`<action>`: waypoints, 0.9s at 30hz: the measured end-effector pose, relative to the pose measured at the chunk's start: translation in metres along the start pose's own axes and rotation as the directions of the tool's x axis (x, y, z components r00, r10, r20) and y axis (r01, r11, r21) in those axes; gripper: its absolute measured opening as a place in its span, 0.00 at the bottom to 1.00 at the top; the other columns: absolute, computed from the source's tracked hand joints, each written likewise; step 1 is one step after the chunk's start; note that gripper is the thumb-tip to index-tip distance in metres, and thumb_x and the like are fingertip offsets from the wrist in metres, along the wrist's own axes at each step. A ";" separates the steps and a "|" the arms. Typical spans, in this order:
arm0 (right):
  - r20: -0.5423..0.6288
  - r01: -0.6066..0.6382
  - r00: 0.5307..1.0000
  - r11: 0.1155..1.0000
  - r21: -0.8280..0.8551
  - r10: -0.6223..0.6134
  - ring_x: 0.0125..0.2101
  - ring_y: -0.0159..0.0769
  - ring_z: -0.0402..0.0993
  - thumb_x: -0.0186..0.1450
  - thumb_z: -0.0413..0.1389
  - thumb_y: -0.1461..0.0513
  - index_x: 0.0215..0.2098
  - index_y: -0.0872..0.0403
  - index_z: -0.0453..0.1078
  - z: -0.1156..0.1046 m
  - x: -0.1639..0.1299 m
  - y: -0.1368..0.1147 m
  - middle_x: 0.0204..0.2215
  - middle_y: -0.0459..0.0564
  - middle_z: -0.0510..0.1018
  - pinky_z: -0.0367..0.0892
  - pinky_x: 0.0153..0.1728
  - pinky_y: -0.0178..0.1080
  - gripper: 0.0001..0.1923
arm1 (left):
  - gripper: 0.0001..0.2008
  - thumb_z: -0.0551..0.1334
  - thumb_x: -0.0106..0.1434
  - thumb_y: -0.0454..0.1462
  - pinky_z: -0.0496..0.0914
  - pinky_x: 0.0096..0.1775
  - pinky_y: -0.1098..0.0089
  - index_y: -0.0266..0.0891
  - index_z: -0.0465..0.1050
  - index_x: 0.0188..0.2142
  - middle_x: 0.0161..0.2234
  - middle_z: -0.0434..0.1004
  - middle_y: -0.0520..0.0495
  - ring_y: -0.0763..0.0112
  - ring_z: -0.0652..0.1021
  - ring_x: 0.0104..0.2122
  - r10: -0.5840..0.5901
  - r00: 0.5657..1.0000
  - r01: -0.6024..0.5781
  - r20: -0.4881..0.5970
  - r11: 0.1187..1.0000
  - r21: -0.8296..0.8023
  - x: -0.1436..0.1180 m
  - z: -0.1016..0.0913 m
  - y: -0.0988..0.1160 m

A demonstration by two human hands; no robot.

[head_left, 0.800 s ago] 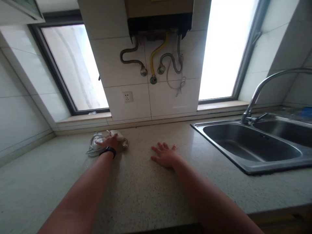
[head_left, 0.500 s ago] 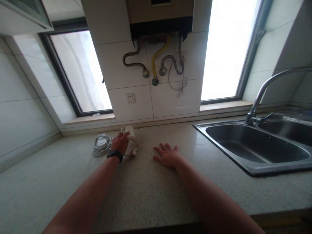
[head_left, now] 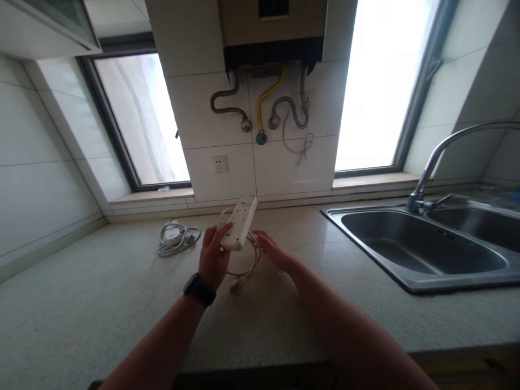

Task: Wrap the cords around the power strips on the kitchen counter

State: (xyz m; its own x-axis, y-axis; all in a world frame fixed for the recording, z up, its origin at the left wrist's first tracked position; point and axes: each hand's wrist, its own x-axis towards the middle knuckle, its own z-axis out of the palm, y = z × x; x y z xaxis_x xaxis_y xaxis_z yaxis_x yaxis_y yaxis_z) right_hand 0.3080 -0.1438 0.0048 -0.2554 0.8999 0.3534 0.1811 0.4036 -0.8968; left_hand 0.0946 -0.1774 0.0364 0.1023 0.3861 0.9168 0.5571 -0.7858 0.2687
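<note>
Your left hand (head_left: pixel 213 254) grips a white power strip (head_left: pixel 240 222) at centre frame, tilted up (its pale cord (head_left: pixel 244 265) loops beneath). Your right hand (head_left: pixel 275 250) touches the cord, fingers loosely spread.

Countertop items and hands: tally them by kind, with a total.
Power strips: 1, white power strip held in left hand
Cable bundles: 1, coiled grey cable
Hands: 2, including right hand
Total: 4
</note>
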 end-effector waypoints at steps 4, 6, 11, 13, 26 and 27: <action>0.147 0.003 0.989 0.981 0.194 -0.032 0.35 0.35 0.76 0.62 0.58 0.47 0.55 0.54 0.60 0.024 -0.006 -0.010 0.40 0.52 0.77 0.72 0.39 0.40 0.29 | 0.23 0.63 0.60 0.30 0.67 0.52 0.64 0.44 0.72 0.56 0.46 0.70 0.43 0.60 0.73 0.46 -0.187 0.980 0.165 -0.071 0.956 -0.242 -0.013 -0.010 0.001; 0.136 -0.039 0.991 0.988 0.151 0.018 0.23 0.31 0.73 0.62 0.57 0.47 0.49 0.56 0.63 0.026 -0.009 -0.015 0.28 0.46 0.74 0.70 0.27 0.35 0.26 | 0.20 0.68 0.58 0.33 0.67 0.51 0.65 0.41 0.75 0.51 0.43 0.73 0.43 0.60 0.74 0.44 -0.354 0.933 0.286 -0.072 0.846 -0.451 -0.014 -0.012 -0.003; -0.085 -0.005 0.996 0.998 0.058 0.009 0.15 0.24 0.56 0.64 0.53 0.45 0.39 0.58 0.69 0.006 -0.012 -0.027 0.19 0.39 0.62 0.57 0.14 0.29 0.23 | 0.16 0.71 0.57 0.35 0.69 0.52 0.68 0.37 0.76 0.46 0.42 0.77 0.44 0.64 0.77 0.46 -0.591 0.807 0.305 0.016 0.393 -0.867 -0.009 -0.006 -0.017; -0.164 -0.008 0.986 0.999 0.053 0.016 0.15 0.23 0.54 0.63 0.55 0.45 0.39 0.57 0.70 -0.004 -0.013 -0.030 0.20 0.39 0.62 0.54 0.13 0.29 0.23 | 0.17 0.70 0.59 0.39 0.69 0.52 0.68 0.40 0.75 0.47 0.46 0.77 0.45 0.66 0.76 0.48 -0.630 0.777 0.261 0.012 0.304 -0.916 -0.007 -0.002 -0.022; -0.531 -0.388 0.844 0.773 -0.503 0.078 0.31 0.39 0.74 0.65 0.50 0.55 0.38 0.57 0.76 -0.067 -0.015 -0.016 0.30 0.54 0.77 0.65 0.33 0.38 0.17 | 0.07 0.62 0.68 0.37 0.72 0.57 0.56 0.40 0.75 0.44 0.46 0.78 0.48 0.69 0.78 0.47 -0.812 0.576 0.109 0.100 -0.045 -0.993 0.004 -0.023 -0.053; -0.555 -0.425 0.828 0.737 -0.526 0.081 0.35 0.42 0.75 0.64 0.51 0.56 0.39 0.57 0.76 -0.071 -0.018 -0.015 0.32 0.57 0.78 0.65 0.36 0.40 0.16 | 0.07 0.62 0.68 0.36 0.71 0.57 0.55 0.40 0.75 0.44 0.46 0.78 0.48 0.69 0.78 0.47 -0.805 0.582 0.111 0.114 -0.061 -0.992 0.003 -0.022 -0.053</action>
State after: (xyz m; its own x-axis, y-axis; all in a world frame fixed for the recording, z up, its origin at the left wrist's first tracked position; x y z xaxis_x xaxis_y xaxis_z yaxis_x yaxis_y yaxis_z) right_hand 0.3774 -0.1543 0.0310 0.3308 0.8692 0.3674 0.7415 0.0014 -0.6710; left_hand 0.0469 -0.1450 0.0316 -0.2944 0.9125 0.2839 -0.8400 -0.3888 0.3785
